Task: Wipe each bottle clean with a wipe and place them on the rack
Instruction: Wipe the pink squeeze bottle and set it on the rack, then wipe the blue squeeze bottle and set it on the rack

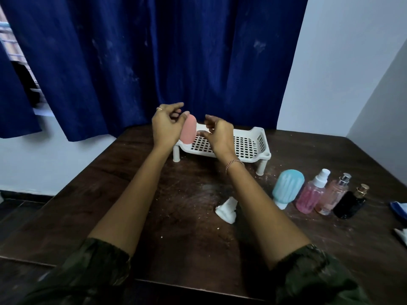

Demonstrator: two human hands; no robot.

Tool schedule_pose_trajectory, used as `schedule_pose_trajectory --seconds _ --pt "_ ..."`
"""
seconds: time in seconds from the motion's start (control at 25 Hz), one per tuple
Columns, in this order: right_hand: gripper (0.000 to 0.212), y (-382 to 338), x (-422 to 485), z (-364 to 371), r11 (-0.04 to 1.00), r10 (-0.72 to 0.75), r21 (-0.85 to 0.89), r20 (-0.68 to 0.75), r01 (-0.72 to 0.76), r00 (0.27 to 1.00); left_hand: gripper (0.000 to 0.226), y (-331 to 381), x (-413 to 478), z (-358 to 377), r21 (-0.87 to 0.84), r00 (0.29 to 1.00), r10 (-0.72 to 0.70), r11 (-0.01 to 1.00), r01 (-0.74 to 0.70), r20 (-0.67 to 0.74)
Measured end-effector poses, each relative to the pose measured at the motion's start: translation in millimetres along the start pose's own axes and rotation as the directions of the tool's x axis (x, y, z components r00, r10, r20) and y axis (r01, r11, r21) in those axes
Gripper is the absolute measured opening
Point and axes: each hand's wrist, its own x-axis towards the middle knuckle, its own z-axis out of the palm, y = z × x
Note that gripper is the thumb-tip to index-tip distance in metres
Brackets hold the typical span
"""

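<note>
A pink rounded bottle [188, 130] stands upright at the left end of the white perforated rack [261, 133]. My left hand [167, 126] is against the bottle's left side with loose, spread fingers, one fingertip at its top. My right hand [220, 134] hovers just right of the bottle, fingers relaxed, fingertips close to it. A crumpled white wipe [226, 209] lies on the table under my right forearm. To the right stand a light blue bottle [287, 188], a pink spray bottle [310, 194], a peach perfume bottle [332, 197] and a black bottle [350, 204].
The dark wooden table [154, 205] carries crumbs and dust. A blue object [398, 208] and a white item [402, 235] lie at the right edge. A dark blue curtain [154, 62] hangs behind the rack, with white walls to the right.
</note>
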Motion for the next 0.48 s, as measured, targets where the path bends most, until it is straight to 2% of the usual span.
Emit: schedule_pose_trajectory --seconds 0.2,0.4,0.48 --pt "0.038 -3 -30 -43 0.971 -0.173 -0.183 -0.087 0.155 0.981 0.023 54 -35 20 -0.133 0.994 0.069 0.989 -0.058 0.080" --pt "0.028 3 -63 -101 0.942 -0.219 -0.288 -0.134 0.173 0.967 0.019 96 -74 40 -0.170 0.975 0.117 0.982 -0.085 0.188" --pt "0.026 9 -74 -124 0.915 -0.216 -0.375 -0.147 0.148 0.965 0.017 107 -87 47 -0.165 0.952 0.136 0.982 -0.093 0.276"
